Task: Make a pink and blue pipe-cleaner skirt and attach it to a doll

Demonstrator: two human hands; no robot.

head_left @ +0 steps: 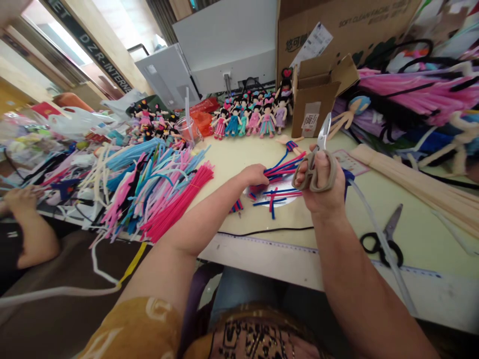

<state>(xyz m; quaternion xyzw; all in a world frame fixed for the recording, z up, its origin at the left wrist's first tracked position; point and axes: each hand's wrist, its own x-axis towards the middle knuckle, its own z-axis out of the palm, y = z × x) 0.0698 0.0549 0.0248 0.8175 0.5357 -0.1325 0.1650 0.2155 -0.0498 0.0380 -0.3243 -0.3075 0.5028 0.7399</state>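
Note:
My right hand (322,187) is closed round the tan handles of a pair of scissors (316,160), blades pointing up and away. My left hand (255,175) pinches a small bundle of red and blue pipe cleaners (285,166) lying on the pale table (258,219). Short cut pieces of red and blue pipe cleaner (275,196) lie scattered under and between the two hands.
A heap of pink, blue and white pipe cleaners (157,189) lies left. Small dolls (249,118) stand in a row at the back beside a cardboard box (318,94). Black-handled scissors (385,239) lie at right. Another person's arm (26,224) rests far left.

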